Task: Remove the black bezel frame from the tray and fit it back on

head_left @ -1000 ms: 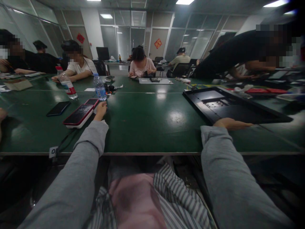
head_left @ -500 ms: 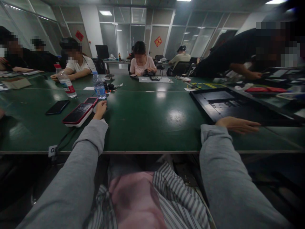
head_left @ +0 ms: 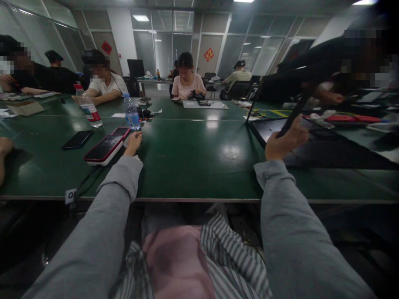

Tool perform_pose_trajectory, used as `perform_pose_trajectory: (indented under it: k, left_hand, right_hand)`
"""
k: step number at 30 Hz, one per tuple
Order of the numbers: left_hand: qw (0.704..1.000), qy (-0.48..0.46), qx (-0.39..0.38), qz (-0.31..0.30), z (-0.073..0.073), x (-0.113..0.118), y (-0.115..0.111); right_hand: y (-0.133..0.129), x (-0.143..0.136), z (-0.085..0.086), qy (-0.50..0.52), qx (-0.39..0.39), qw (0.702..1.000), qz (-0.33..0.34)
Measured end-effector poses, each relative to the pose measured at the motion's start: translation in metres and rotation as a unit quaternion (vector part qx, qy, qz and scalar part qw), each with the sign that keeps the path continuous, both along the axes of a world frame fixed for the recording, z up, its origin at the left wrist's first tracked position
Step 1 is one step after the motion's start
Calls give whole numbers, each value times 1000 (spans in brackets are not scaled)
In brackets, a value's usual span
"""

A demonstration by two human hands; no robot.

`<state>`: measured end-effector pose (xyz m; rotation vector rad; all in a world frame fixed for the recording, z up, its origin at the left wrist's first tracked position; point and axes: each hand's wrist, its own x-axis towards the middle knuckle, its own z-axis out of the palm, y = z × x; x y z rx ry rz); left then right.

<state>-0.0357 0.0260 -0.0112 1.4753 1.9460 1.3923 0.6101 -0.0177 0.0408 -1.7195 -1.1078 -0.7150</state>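
My right hand (head_left: 286,141) is closed round the near edge of a black rectangular frame (head_left: 296,112), which is tilted up and blurred by motion. Beneath it a dark flat panel (head_left: 330,147) lies on the green table. My left hand (head_left: 133,143) rests on the table with its fingers loosely curled in, and nothing shows in them. Just left of that hand is a white device with a red-rimmed dark screen (head_left: 104,147). A blue-capped water bottle (head_left: 132,114) stands right behind the hand.
A black phone (head_left: 77,140) and a red-capped bottle (head_left: 89,108) are on the left. Another person's hand (head_left: 4,146) enters at the left edge. Across the green table (head_left: 187,166) a person (head_left: 188,85) works; another person (head_left: 330,93) leans in at right. A cable hangs over the front edge.
My right hand has gone from lying flat at the panel's near edge to gripping the black frame, whose near side has risen. My left hand has stayed in place.
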Motion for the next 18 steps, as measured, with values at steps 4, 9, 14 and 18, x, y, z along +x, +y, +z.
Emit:
perform_pose_trajectory:
  k: [4, 9, 14, 18]
  left_hand:
    - [1000, 3, 6, -8, 6, 5, -6]
    - [1000, 2, 17, -14, 7, 12, -7]
    - [998, -25, 37, -53, 7, 23, -8]
    - [993, -75, 43, -74, 14, 39, -14]
  right_hand:
    - [1, -28, 7, -62, 5, 994, 92]
    - [4, -36, 5, -69, 79, 987, 121]
    - [1, -51, 3, -33, 60, 979, 194]
    - [3, -72, 1, 8, 15, 979, 201]
